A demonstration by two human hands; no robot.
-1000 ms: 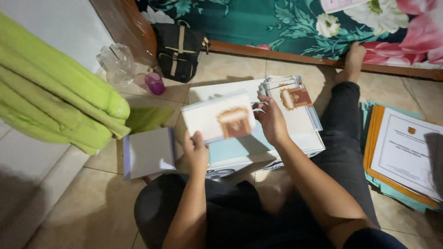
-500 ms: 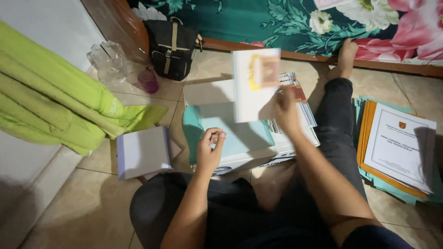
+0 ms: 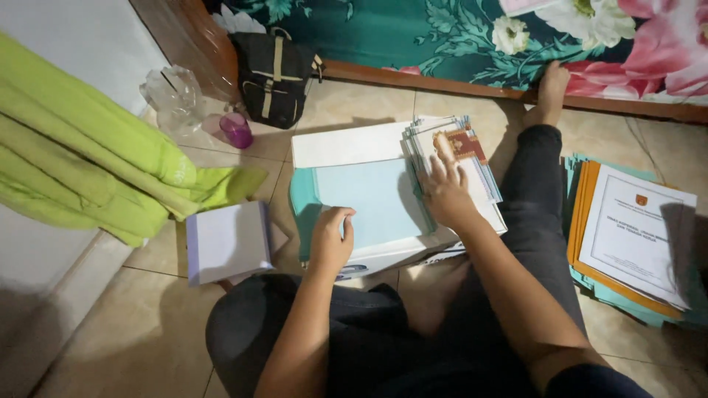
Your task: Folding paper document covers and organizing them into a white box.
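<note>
Two bare hands work over a spread of papers on the tiled floor (image 3: 140, 346), seen from above the seated person's lap. Far left, a bright green folded cloth (image 3: 88, 169) lies against the wall, with crumpled clear plastic (image 3: 173, 96) and a small purple cup (image 3: 237, 130) just beyond it. Near these, a black bag with tan straps (image 3: 274, 77) leans at the foot of a wooden bed frame. On the floor beside the cloth lies a small white booklet (image 3: 227, 242), apart from both hands.

At the middle lies a pale teal folder (image 3: 369, 203) on top of white sheets, with a white sheet (image 3: 346, 145) showing behind it. The left hand (image 3: 330, 242) rests on the lower left part of the teal folder, fingers curled loosely downward onto it, gripping nothing that can be seen. The right hand (image 3: 445, 195) lies flat, fingers spread, pressing on a fanned stack of white booklets (image 3: 461, 155) whose top cover bears a brown and red emblem; this stack sits at the right edge of the teal folder, touching it.

Right of the dark-trousered leg, a second pile (image 3: 634, 236) lies on the floor: teal and orange folders under a white printed page. Along the top runs a teal floral bedcover (image 3: 442, 37).
</note>
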